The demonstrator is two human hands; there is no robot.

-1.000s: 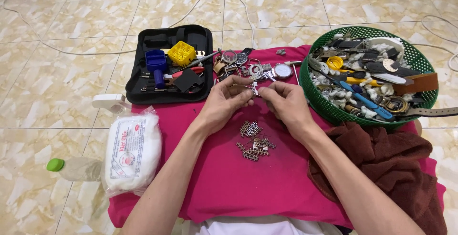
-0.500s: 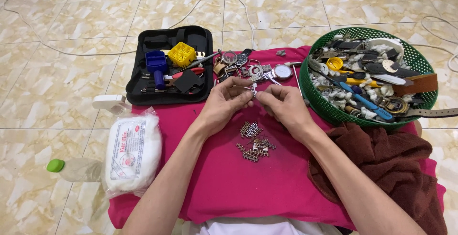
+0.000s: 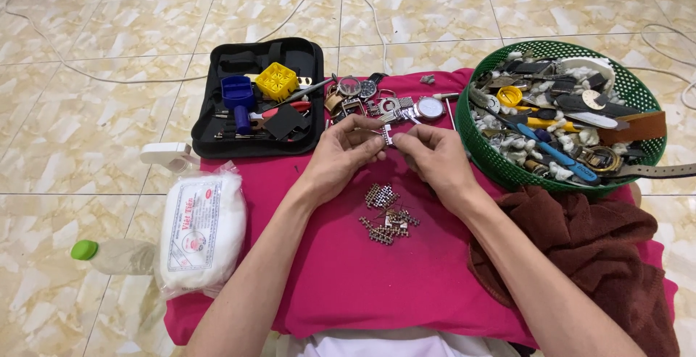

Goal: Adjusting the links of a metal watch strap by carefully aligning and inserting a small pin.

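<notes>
Metal watch-band segment (image 3: 388,134): held above the magenta cloth (image 3: 348,277), between both hands. Left hand (image 3: 341,155) fingers closed in a pinch on its left side; right hand (image 3: 433,155) fingers pinched on its right side. Segment small, details not resolvable. Just below the hands, a loose pile of band links (image 3: 386,214) lies on the cloth. Beyond the hands, a cluster of watches (image 3: 391,103). Black tool case (image 3: 259,97) lies open to the left, with blue and yellow parts inside. Green basket (image 3: 507,172) of straps and watch parts to the right. Brown cloth (image 3: 580,248) near right forearm. White cotton bag (image 3: 199,230) at left.
</notes>
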